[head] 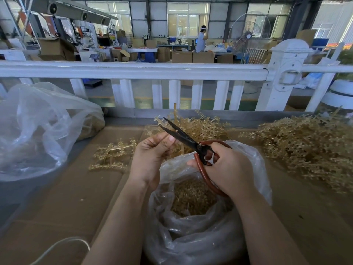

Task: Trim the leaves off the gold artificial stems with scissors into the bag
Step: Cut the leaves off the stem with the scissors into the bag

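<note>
Holding a thin gold plastic stem (164, 139) pinched between thumb and curled fingertips, the left hand (150, 153) sits above the middle of the brown cardboard-covered worktop (76, 197), just over the mouth of the clear crinkled plastic bag (191, 236). The right hand (227, 169) grips the black-bladed scissors with red-brown loop handles (191, 142), its fingers curled through and around the loops. The blades stand parted, pointing up and to the left, and the pinched stem lies between them near the pivot side. Whether the blades touch the stem I cannot tell.

The bag stands at the near edge of the worktop, between the two forearms, its mouth open and a heap of small gold trimmed leaves (191, 196) showing inside. The lower scissor handle hangs over the bag's far rim.

Beyond the hands, near the far edge, lies a loose bunch of gold leafy stems (200, 127). A much bigger pile of gold artificial stems (305, 148) fills the right side of the worktop. A flat gold leafed frame piece (112, 155) lies on the cardboard just left of the left hand. A large clear plastic sack (42, 127) slumps at the far left corner, something gold dimly showing through it. A white railing (133, 70) runs behind the far edge.
</note>
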